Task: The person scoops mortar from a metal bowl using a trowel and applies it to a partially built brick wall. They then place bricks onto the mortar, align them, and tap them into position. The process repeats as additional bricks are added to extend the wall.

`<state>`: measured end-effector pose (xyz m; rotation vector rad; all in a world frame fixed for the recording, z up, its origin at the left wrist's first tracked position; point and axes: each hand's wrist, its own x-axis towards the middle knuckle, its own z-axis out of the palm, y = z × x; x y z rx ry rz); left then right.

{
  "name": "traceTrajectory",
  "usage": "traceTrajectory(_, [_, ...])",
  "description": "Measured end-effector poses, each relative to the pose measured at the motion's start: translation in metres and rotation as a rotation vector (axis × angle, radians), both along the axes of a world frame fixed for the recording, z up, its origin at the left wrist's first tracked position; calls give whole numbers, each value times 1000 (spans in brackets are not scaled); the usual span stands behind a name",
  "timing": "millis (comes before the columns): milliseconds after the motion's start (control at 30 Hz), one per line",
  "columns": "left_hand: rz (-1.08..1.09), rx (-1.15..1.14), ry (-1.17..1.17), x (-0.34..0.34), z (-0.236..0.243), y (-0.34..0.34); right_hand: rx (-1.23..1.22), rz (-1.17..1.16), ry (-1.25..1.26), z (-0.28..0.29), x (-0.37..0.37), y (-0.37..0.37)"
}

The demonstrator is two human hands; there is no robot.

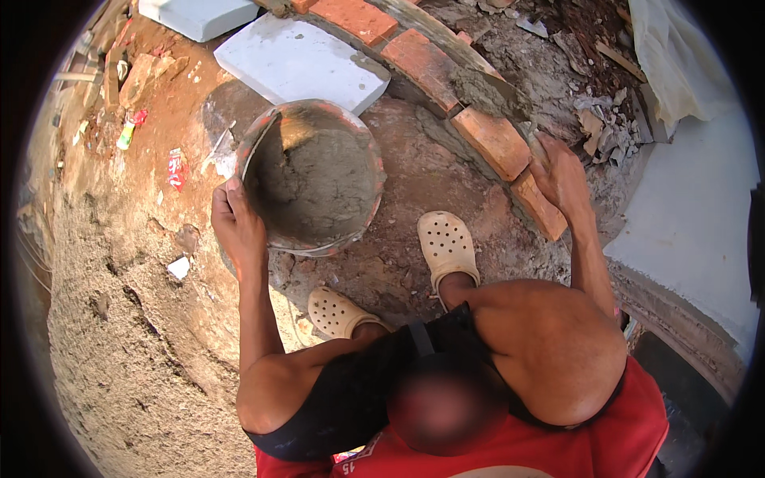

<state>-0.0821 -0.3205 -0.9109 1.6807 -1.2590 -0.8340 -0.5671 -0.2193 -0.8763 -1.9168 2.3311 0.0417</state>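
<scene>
My left hand (241, 221) is closed on the left rim of a round bucket (376, 171). Wet grey mortar (323, 187) fills much of the bucket. On the right, my right hand (562, 177) is closed around what looks like a trowel handle, mostly hidden by the fingers. The mortar-covered trowel blade (492, 95) reaches over the far side of a curved brick row. An orange brick (490, 143) lies just left of that hand, and the row's nearest brick (539, 205) lies beneath the hand. Grey mortar sits along the base of the row.
Two pale slabs (299, 64) lie beyond the bucket. My feet in beige clogs (448, 248) stand between bucket and bricks. A smooth grey ledge (693, 231) and a translucent sheet (687, 60) are at right. Litter, such as a red wrapper (176, 169), dots the ground.
</scene>
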Motion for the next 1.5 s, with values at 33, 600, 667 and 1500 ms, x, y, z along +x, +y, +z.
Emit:
traceTrajectory(33, [-5, 4, 6, 0, 1, 0, -13, -58, -85, -7, 2, 4])
traceTrajectory(600, [3, 6, -12, -2, 0, 1, -21, 290, 75, -22, -109, -99])
traceTrajectory(667, [0, 28, -9, -3, 1, 0, 0, 327, 25, -22, -115, -99])
traceTrajectory(1500, [24, 44, -7, 1, 0, -3, 122, 347, 361, 34, -99, -116])
